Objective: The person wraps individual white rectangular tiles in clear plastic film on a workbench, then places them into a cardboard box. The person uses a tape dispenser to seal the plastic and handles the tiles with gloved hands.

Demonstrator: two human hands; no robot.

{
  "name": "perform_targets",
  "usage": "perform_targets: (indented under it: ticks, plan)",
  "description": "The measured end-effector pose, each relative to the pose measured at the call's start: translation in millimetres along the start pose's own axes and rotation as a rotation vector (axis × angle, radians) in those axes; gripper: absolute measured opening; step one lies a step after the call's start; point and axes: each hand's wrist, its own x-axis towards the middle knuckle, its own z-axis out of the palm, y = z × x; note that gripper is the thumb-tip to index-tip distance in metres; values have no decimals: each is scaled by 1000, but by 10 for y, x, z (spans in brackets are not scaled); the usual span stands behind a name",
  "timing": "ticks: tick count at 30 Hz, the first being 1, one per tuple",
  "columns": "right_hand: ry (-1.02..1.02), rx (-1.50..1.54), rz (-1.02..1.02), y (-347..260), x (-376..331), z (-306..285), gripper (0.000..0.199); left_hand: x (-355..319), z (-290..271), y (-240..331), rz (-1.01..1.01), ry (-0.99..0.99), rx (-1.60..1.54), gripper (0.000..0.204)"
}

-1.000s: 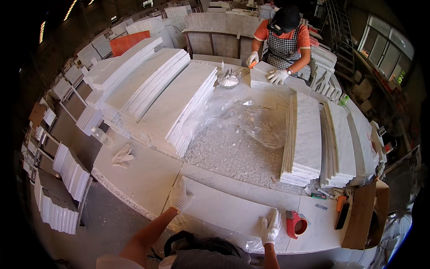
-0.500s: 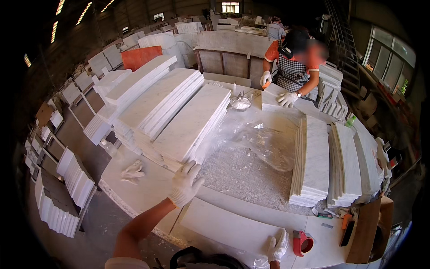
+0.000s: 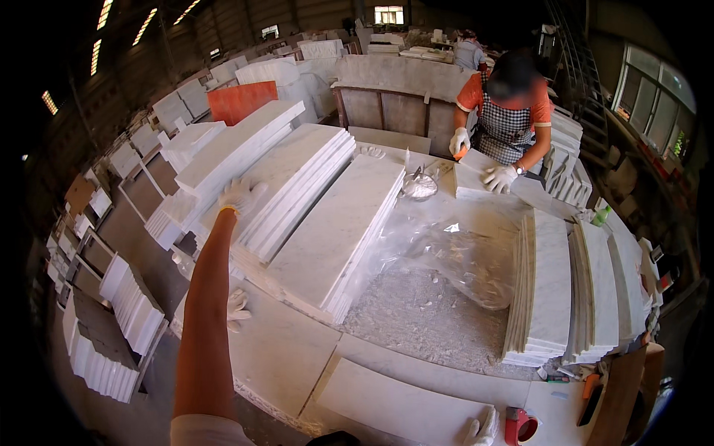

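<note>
My left hand point(image 3: 239, 195) lies open on stacked slabs point(image 3: 286, 186); my right hand point(image 3: 482, 430) rests flat on a slab point(image 3: 394, 405), grip probably empty.

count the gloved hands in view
4: the left hand reaching onto the marble slab stacks, the right hand on the near slab, and the co-worker's two gloved hands across the table.

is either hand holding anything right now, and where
Nothing is clearly held. The left hand rests on a stack of white marble slabs; the right hand rests on a flat slab.
</note>
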Motion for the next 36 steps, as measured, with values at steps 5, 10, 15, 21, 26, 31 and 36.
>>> perform_targets:
  ticks: [5,10,15,21,26,31,36]
  plan:
    - [11,-16,-24,36,26,39,67,172,-67,236,-116,-52,-18,83]
    - [33,36,-36,111,6,79,66,372,31,152,-113,22,2,95]
    - [4,133,-15,-135,95,-36,60,362,85,258,-105,-41,-46,98]
    - [-16,136,82,-113,91,-52,54,182,82,1460,-127,-80,151,98]
    - [-72,-54,164,108,-49,-3,62,742,524,1291,-142,-193,347,103]
    - [-23,-60,102,342,-107,76,64,675,529,981,73,-155,453,76]
    - [-24,-55,103,258,-73,-5,63,-101,56,966,276,176,290,30]
